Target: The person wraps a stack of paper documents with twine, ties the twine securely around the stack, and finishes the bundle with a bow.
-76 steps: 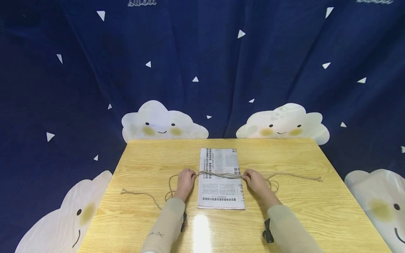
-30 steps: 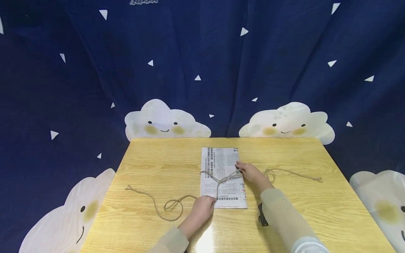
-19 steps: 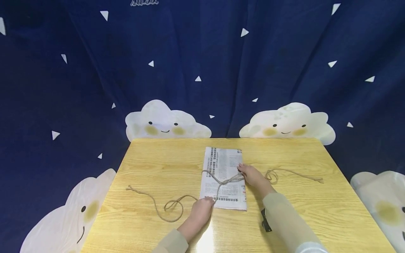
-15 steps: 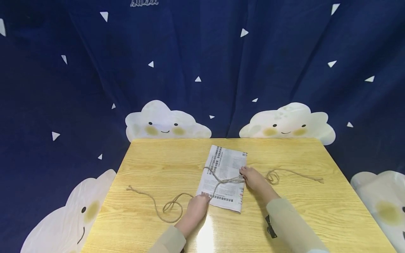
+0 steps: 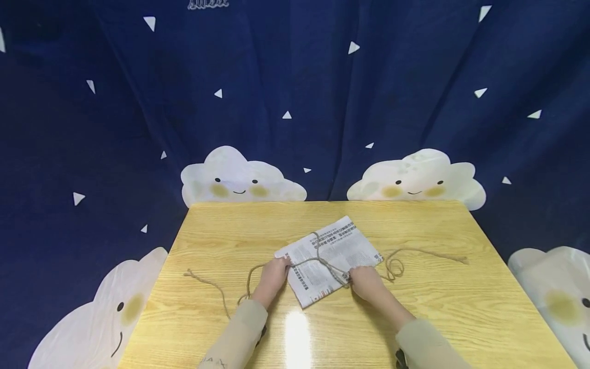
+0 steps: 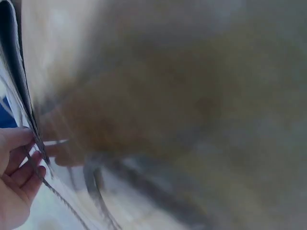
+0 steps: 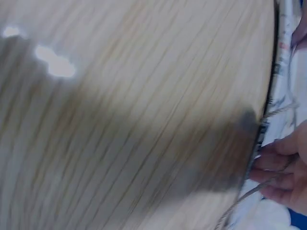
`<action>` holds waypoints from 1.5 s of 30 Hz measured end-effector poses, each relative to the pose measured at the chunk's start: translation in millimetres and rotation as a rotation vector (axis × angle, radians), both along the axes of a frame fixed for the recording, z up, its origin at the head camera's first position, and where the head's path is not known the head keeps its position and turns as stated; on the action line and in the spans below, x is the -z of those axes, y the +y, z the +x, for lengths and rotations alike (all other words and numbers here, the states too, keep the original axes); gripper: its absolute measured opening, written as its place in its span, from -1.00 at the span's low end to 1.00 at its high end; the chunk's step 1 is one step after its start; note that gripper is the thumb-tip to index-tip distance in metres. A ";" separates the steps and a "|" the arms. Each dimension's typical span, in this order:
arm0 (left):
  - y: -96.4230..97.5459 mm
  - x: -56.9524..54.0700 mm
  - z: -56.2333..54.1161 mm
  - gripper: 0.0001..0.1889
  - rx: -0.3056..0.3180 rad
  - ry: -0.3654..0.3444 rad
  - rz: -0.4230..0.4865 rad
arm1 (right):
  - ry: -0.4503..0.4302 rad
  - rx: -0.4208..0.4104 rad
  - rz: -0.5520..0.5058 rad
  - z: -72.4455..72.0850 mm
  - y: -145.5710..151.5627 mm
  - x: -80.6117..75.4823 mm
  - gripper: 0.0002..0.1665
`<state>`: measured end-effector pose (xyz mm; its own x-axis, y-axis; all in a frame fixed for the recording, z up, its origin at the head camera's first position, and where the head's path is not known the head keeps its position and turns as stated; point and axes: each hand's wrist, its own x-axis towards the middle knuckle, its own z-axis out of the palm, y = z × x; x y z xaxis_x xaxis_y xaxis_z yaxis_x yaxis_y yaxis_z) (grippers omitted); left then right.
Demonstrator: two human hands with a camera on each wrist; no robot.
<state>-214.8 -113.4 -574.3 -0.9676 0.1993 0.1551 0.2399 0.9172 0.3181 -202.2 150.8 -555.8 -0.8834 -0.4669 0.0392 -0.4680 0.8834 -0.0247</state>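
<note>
A folded newspaper (image 5: 343, 251) lies turned at a slant on the table in the head view. Brown twine (image 5: 318, 245) runs across it and crosses itself near the lower right. My left hand (image 5: 274, 277) grips the paper's left corner, a strand of twine running from its fingers over the sheet. On the lower right edge, my right hand (image 5: 366, 283) holds the paper with twine at its fingertips. In the left wrist view, the left hand (image 6: 17, 179) pinches the paper's edge, twine passing through its fingers. The right wrist view shows the right hand (image 7: 285, 165) pinching the edge likewise.
One loose twine end (image 5: 203, 279) trails over the wooden table (image 5: 415, 318) at left. Another twine end (image 5: 428, 252) with a small loop lies at right. Behind the table hangs a dark blue curtain (image 5: 258, 66) with white clouds.
The twine, earlier stretched straight across, came to cross on the paper as my left hand drew a strand nearer. Both hands then turned the newspaper clockwise; the left moved up, the right down.
</note>
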 end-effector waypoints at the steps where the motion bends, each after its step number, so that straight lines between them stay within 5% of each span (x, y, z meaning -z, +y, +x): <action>1: -1.0 -0.6 -4.0 -0.88 -0.009 -0.018 0.012 | -0.022 0.008 -0.001 4.0 -3.7 -2.2 -0.85; 8: -1.8 -2.5 -22.3 -0.84 -0.055 -0.094 0.072 | -0.128 0.025 0.010 27.7 -31.1 -16.9 -0.87; 15: -0.1 -0.6 -24.4 -0.85 -0.039 -0.024 0.018 | -0.153 0.014 0.004 33.6 -36.2 -16.3 -0.83; 23: -7.2 6.8 -15.9 -0.92 0.054 0.137 -0.030 | -0.337 -0.014 -0.425 3.4 8.3 -16.2 -0.81; 29: -11.1 7.3 -10.6 -0.90 0.099 0.145 -0.021 | -0.521 0.058 -0.679 -24.8 49.6 -11.8 -0.74; 33: -12.0 9.1 -6.1 -0.88 0.145 0.133 0.087 | -0.524 0.110 -0.709 -37.9 63.2 -12.2 -0.75; 37: -11.1 10.7 -0.8 -0.88 0.155 0.197 0.162 | -0.494 0.149 -0.676 -50.1 70.9 -12.3 -0.81; 45: -2.6 8.1 14.0 -0.91 -0.028 0.121 0.212 | -0.421 0.194 -0.616 -62.1 77.3 -3.3 -0.89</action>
